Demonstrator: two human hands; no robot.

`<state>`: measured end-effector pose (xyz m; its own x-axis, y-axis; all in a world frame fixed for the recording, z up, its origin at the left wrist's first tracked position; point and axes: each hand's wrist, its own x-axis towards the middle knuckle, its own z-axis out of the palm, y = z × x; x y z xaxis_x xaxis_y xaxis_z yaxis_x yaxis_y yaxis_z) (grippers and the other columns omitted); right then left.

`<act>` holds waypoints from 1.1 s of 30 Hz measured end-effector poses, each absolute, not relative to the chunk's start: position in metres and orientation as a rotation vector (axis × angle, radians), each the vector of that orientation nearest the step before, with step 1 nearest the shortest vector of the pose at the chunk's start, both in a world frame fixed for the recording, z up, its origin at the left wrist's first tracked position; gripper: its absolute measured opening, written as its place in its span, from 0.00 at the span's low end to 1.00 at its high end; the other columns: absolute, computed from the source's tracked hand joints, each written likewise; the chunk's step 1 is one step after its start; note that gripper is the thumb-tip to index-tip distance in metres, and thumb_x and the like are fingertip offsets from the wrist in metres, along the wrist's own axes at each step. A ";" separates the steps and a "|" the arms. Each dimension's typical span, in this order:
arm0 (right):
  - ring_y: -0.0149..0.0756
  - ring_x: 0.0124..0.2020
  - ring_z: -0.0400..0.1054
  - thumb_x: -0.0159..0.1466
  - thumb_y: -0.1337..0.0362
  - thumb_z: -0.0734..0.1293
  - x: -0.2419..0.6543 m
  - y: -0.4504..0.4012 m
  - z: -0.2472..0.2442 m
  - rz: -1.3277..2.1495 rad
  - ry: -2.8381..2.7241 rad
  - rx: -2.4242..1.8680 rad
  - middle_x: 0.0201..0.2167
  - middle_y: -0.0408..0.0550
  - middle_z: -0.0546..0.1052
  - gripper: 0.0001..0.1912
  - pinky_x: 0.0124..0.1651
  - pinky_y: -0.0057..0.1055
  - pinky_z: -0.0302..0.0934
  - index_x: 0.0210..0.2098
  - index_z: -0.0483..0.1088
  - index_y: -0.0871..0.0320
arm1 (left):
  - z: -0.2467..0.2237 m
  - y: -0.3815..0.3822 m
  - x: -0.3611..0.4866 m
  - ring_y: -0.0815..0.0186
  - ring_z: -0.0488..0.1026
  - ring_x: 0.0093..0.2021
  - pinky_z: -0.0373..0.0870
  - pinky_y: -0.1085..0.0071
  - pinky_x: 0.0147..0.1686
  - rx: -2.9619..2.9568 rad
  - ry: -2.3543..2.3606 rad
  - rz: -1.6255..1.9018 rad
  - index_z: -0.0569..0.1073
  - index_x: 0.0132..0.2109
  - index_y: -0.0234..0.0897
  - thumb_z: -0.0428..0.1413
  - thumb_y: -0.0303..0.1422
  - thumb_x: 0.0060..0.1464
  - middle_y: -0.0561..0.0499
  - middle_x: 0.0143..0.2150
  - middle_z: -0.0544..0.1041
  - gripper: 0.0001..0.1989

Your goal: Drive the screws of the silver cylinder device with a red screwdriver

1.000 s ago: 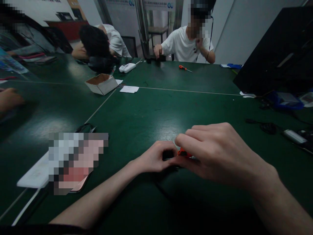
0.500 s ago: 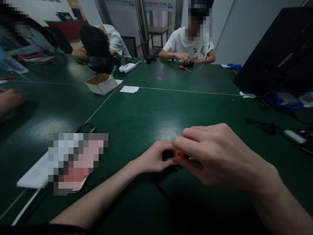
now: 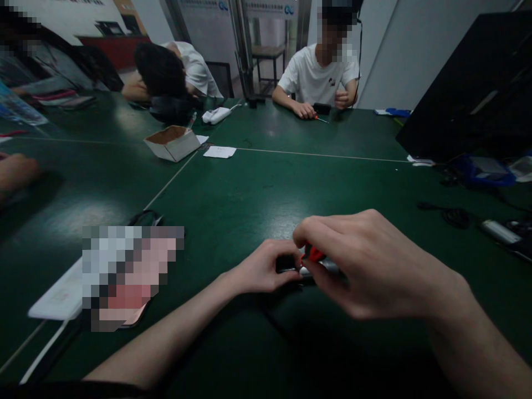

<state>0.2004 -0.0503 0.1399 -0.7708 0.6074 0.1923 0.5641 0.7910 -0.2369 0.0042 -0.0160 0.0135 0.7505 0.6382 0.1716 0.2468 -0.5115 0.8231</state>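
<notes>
Near the front of the green table, my left hand [image 3: 266, 265] is closed around a small silver-and-black device [image 3: 306, 272], most of which my fingers cover. My right hand [image 3: 366, 263] is just right of it, its thumb and fingers pinching the red-and-black handle of a screwdriver [image 3: 315, 253] above the device. The screwdriver's tip is hidden. My two hands meet at the fingertips, or nearly so.
At left lie a white power bank-like slab [image 3: 56, 293] and a pink phone [image 3: 139, 316]. Farther back stand an open cardboard box [image 3: 172, 147] and a paper slip [image 3: 220, 152]. Cables [image 3: 455, 217] and a dark monitor [image 3: 469, 88] are at right. A co-worker [image 3: 318, 77] sits opposite.
My right hand's fingers have shifted and opened slightly around the screwdriver, showing more of its red handle and the silver device. The co-worker opposite has reached to an orange-handled screwdriver.
</notes>
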 end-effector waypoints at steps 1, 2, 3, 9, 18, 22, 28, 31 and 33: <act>0.28 0.26 0.56 0.62 0.69 0.62 0.200 -0.050 0.139 0.225 -2.725 -0.907 0.31 0.38 0.66 0.05 0.27 0.28 0.44 0.38 0.60 0.57 | 0.014 -0.016 0.004 0.65 0.72 0.33 0.68 0.72 0.34 2.103 0.656 0.591 0.72 0.34 0.34 0.58 0.33 0.54 0.51 0.32 0.76 0.06; 0.28 0.26 0.56 0.64 0.69 0.61 0.201 -0.050 0.138 0.199 -2.725 -0.905 0.30 0.38 0.66 0.04 0.27 0.28 0.44 0.38 0.59 0.56 | 0.015 -0.016 0.005 0.65 0.72 0.32 0.67 0.73 0.33 2.107 0.651 0.598 0.72 0.33 0.33 0.58 0.33 0.54 0.51 0.31 0.75 0.06; 0.28 0.25 0.56 0.65 0.68 0.61 0.201 -0.050 0.138 0.160 -2.725 -0.908 0.29 0.38 0.65 0.03 0.26 0.28 0.43 0.38 0.59 0.55 | 0.015 -0.016 0.005 0.66 0.71 0.31 0.67 0.73 0.33 2.115 0.645 0.604 0.72 0.32 0.33 0.57 0.33 0.55 0.52 0.31 0.75 0.07; 0.29 0.22 0.54 0.69 0.60 0.59 0.202 -0.050 0.135 -0.046 -2.731 -0.911 0.23 0.36 0.62 0.08 0.25 0.30 0.40 0.34 0.58 0.54 | 0.016 -0.015 0.005 0.65 0.70 0.31 0.66 0.73 0.31 2.153 0.619 0.605 0.71 0.32 0.33 0.55 0.36 0.56 0.51 0.30 0.74 0.10; 0.28 0.28 0.56 0.60 0.68 0.63 0.201 -0.050 0.141 0.231 -2.719 -0.890 0.34 0.40 0.66 0.06 0.27 0.28 0.46 0.37 0.61 0.58 | 0.014 -0.016 0.004 0.64 0.71 0.33 0.69 0.71 0.34 2.100 0.678 0.584 0.72 0.34 0.33 0.58 0.35 0.54 0.50 0.32 0.75 0.08; 0.29 0.28 0.57 0.62 0.70 0.62 0.201 -0.052 0.141 0.235 -2.726 -0.878 0.34 0.40 0.67 0.04 0.27 0.29 0.45 0.37 0.62 0.58 | 0.015 -0.016 0.005 0.65 0.71 0.32 0.69 0.71 0.34 2.085 0.677 0.606 0.71 0.32 0.34 0.58 0.34 0.53 0.51 0.32 0.75 0.07; 0.29 0.24 0.55 0.68 0.62 0.62 0.201 -0.050 0.136 -0.016 -2.714 -0.885 0.26 0.38 0.64 0.08 0.26 0.30 0.41 0.33 0.60 0.55 | 0.020 -0.017 0.007 0.64 0.70 0.31 0.67 0.72 0.33 2.087 0.673 0.604 0.71 0.31 0.34 0.55 0.38 0.55 0.51 0.30 0.74 0.11; 0.29 0.22 0.54 0.69 0.58 0.61 0.200 -0.050 0.135 -0.054 -2.715 -0.896 0.23 0.37 0.63 0.11 0.25 0.30 0.40 0.31 0.59 0.55 | 0.021 -0.018 0.006 0.64 0.70 0.31 0.67 0.72 0.33 2.076 0.677 0.603 0.71 0.31 0.34 0.55 0.38 0.54 0.51 0.30 0.74 0.11; 0.30 0.24 0.56 0.68 0.60 0.61 0.200 -0.052 0.136 0.015 -2.716 -0.897 0.25 0.38 0.65 0.09 0.26 0.30 0.41 0.33 0.60 0.55 | 0.020 -0.017 0.005 0.65 0.70 0.31 0.67 0.72 0.33 2.081 0.657 0.613 0.71 0.31 0.34 0.56 0.38 0.54 0.51 0.30 0.74 0.11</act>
